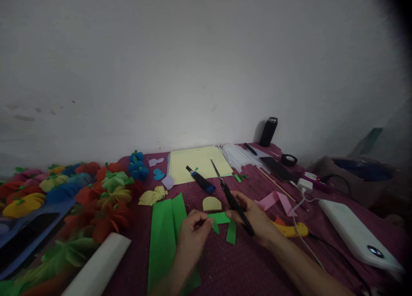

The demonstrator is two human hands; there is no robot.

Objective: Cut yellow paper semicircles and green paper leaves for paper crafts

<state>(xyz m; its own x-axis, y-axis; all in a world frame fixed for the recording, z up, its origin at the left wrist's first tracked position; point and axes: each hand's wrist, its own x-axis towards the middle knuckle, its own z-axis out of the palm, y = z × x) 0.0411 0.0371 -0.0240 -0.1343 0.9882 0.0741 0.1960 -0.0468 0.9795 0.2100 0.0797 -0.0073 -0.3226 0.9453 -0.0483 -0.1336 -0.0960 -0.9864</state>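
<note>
My left hand (194, 234) is closed in a pinch on one end of a short green strip (219, 218). At the strip's other end are the fingertips of my right hand (246, 214). That hand also holds black-handled scissors (236, 206), their blades pointing away from me. A folded green sheet (162, 231) lies under and left of my left wrist. Just beyond the strip rests a pale yellow rounded piece (211, 203). A blue-and-black utility knife (201, 180) lies farther off, partly over a pale yellow sheet (183, 154).
Many colourful flower-like pieces (112, 218) crowd the left, beside a white roll (99, 264). On the right are a yellow-handled tool (291, 230), a white power bank (357, 231), cables, a pink strip (278, 200) and black tape (289, 160). A black can (268, 132) stands by the wall.
</note>
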